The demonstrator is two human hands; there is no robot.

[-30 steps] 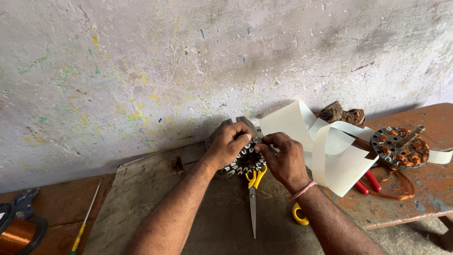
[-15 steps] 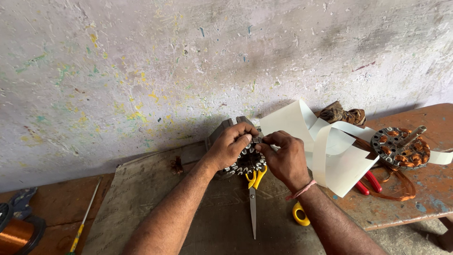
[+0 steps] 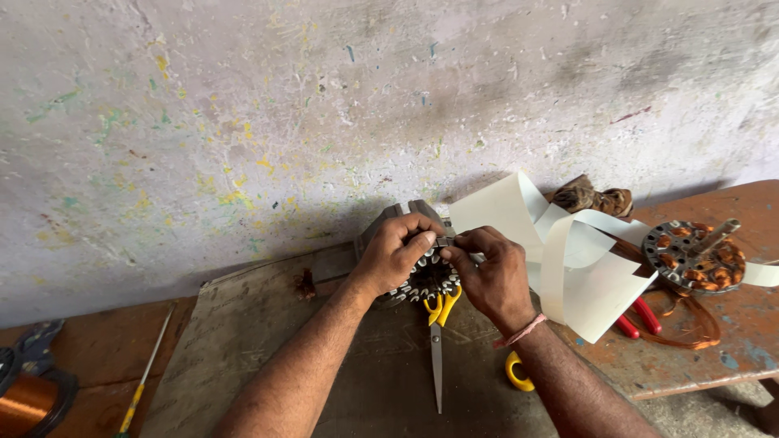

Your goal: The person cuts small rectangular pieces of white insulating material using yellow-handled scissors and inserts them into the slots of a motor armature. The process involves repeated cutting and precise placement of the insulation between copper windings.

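Observation:
A round metal stator core (image 3: 426,281) with slotted teeth stands on a grey board (image 3: 243,349) by the wall. My left hand (image 3: 393,253) grips its top edge from the left. My right hand (image 3: 489,272) pinches a small piece at the core's upper rim, fingertips meeting those of the left hand. Yellow-handled scissors (image 3: 438,341) lie just below the core, blades pointing toward me.
Curled white insulating paper strips (image 3: 568,259) lie right of my hands. A wound stator with copper coils (image 3: 690,255) and red-handled pliers (image 3: 637,320) sit on the wooden bench at right. A copper wire spool (image 3: 28,401) and a yellow screwdriver (image 3: 146,373) lie at left.
Both hands stay on the core's top rim; the fingers have shifted only slightly.

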